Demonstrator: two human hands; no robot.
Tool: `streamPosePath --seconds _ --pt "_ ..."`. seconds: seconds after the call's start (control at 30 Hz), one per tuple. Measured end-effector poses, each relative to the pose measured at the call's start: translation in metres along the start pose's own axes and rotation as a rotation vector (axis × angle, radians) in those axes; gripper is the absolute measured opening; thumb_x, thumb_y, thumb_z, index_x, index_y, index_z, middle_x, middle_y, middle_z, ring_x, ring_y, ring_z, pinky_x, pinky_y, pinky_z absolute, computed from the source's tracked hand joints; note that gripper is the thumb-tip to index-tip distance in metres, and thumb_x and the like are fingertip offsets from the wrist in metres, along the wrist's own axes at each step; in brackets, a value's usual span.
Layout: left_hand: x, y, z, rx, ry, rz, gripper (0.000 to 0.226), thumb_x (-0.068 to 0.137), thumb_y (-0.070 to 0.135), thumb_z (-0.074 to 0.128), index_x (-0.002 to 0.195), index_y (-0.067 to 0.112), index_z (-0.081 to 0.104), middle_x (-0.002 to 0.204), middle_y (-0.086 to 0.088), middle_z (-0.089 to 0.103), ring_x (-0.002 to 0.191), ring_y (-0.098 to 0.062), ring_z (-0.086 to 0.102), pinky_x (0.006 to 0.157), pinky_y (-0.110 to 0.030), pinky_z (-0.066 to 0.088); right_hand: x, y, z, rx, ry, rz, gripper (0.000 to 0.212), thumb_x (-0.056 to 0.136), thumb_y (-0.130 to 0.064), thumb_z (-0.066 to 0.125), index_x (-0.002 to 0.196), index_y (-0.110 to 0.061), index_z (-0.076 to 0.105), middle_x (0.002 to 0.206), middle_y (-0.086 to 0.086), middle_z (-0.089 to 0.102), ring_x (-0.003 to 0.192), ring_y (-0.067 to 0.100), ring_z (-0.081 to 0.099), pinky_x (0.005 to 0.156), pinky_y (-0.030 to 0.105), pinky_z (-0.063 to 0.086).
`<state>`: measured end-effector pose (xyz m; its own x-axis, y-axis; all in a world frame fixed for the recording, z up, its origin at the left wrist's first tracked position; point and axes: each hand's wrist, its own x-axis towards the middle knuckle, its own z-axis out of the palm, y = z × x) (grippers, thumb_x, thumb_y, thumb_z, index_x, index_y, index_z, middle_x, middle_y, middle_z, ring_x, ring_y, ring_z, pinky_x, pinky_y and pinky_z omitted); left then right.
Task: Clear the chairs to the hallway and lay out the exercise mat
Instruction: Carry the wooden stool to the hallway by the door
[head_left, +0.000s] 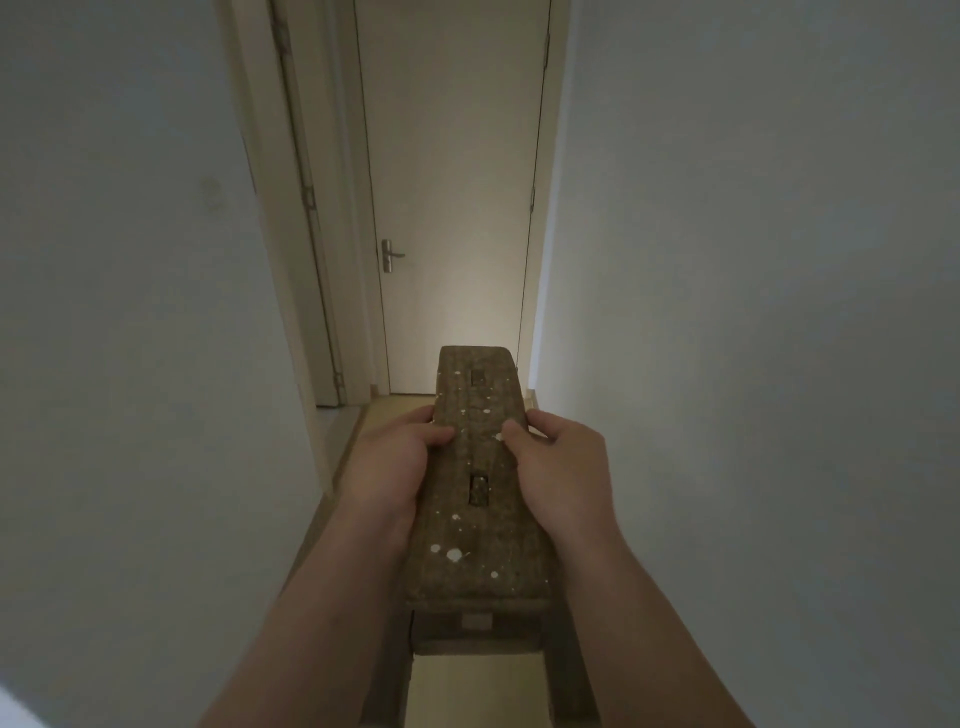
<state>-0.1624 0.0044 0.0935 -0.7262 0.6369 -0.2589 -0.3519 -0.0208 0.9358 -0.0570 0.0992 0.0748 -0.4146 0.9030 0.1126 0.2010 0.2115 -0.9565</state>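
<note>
A long, narrow wooden stool (480, 540), brown and speckled with white paint, points lengthwise away from me down a dim hallway. Two small rectangular slots show in its top. My left hand (387, 465) grips its left edge, thumb lying on top. My right hand (563, 467) grips the right edge the same way. Both hold it about halfway along. Its near legs show below the seat; the far legs are hidden. No exercise mat is in view.
White walls (753, 364) close in on both sides. A shut white door (457, 208) with a metal lever handle (389, 255) ends the hallway just beyond the stool. Another door frame (306, 260) opens on the left. Pale floor (447, 691) shows under the stool.
</note>
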Motion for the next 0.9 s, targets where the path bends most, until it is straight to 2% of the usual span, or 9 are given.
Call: streamPosePath --seconds 0.07,0.1,0.17,0.23,0.3,0.43,0.6,0.77,0.9 --pt "0.045 0.008 0.005 0.007 -0.023 0.011 0.028 0.093 0.008 0.056 0.102 0.025 0.075 0.09 -0.004 0.08 0.076 -0.021 0.078 0.065 -0.034 0.059 0.04 0.003 0.016 -0.006 0.003 0.005 0.037 0.099 -0.038 0.06 0.132 -0.023 0.067 0.089 -0.028 0.058 0.068 -0.01 0.05 0.058 0.006 0.031" --pt "0.069 0.013 0.008 0.011 -0.035 0.01 0.028 0.093 0.007 0.056 0.102 0.025 0.075 0.09 -0.004 0.08 0.076 -0.021 0.078 0.063 -0.032 0.059 0.062 0.003 0.024 -0.004 0.008 0.005 0.036 0.099 -0.038 0.06 0.132 -0.023 0.067 0.095 -0.026 0.064 0.069 -0.009 0.051 0.059 0.006 0.032" --pt "0.11 0.026 0.014 0.024 -0.05 0.01 0.028 0.093 0.007 0.055 0.1 0.025 0.076 0.09 -0.004 0.08 0.076 -0.021 0.078 0.065 -0.034 0.059 0.101 0.0 0.038 -0.028 0.025 0.009 0.037 0.099 -0.038 0.06 0.132 -0.023 0.066 0.116 -0.013 0.071 0.069 -0.01 0.049 0.061 0.005 0.033" --pt "0.143 0.036 0.021 0.037 -0.064 0.008 0.027 0.094 0.009 0.055 0.1 0.025 0.076 0.091 -0.004 0.08 0.078 -0.022 0.078 0.072 -0.038 0.06 0.133 -0.002 0.049 -0.045 0.04 0.015 0.038 0.099 -0.037 0.061 0.133 -0.021 0.066 0.122 -0.008 0.071 0.068 -0.011 0.048 0.065 0.004 0.031" --pt "0.173 0.045 0.027 0.047 -0.069 0.007 0.027 0.094 0.01 0.055 0.102 0.025 0.076 0.093 -0.004 0.08 0.081 -0.023 0.078 0.076 -0.041 0.06 0.161 -0.003 0.057 -0.043 0.048 0.015 0.037 0.099 -0.037 0.062 0.133 -0.021 0.066 0.121 -0.007 0.071 0.068 -0.011 0.048 0.068 0.006 0.033" --pt "0.242 0.054 0.044 0.063 -0.06 0.02 0.026 0.094 0.011 0.057 0.099 0.028 0.076 0.092 0.0 0.08 0.079 -0.018 0.078 0.068 -0.037 0.062 0.227 0.004 0.075 -0.032 0.05 0.025 0.036 0.099 -0.036 0.062 0.131 -0.021 0.067 0.12 -0.007 0.071 0.07 -0.011 0.049 0.069 0.007 0.034" --pt "0.326 0.059 0.074 0.107 -0.034 -0.004 0.027 0.094 0.012 0.058 0.105 0.028 0.076 0.093 0.0 0.08 0.09 -0.025 0.076 0.085 -0.046 0.061 0.316 0.025 0.093 -0.052 0.045 0.044 0.039 0.099 -0.038 0.061 0.133 -0.021 0.066 0.125 -0.007 0.07 0.07 -0.01 0.047 0.076 0.01 0.036" --pt "0.408 0.074 0.106 0.159 -0.011 -0.022 0.025 0.096 0.013 0.055 0.107 0.026 0.073 0.092 -0.002 0.08 0.087 -0.025 0.076 0.075 -0.041 0.06 0.407 0.035 0.108 -0.031 0.024 0.033 0.039 0.099 -0.036 0.062 0.133 -0.018 0.066 0.127 -0.005 0.069 0.071 -0.01 0.047 0.074 0.008 0.037" --pt "0.472 0.1 0.132 0.169 0.034 -0.015 0.026 0.097 0.015 0.054 0.113 0.026 0.072 0.101 -0.004 0.078 0.093 -0.027 0.073 0.086 -0.047 0.058 0.483 0.028 0.12 -0.027 -0.004 0.015 0.039 0.099 -0.036 0.061 0.134 -0.019 0.066 0.13 -0.004 0.068 0.073 -0.007 0.047 0.078 0.012 0.037"
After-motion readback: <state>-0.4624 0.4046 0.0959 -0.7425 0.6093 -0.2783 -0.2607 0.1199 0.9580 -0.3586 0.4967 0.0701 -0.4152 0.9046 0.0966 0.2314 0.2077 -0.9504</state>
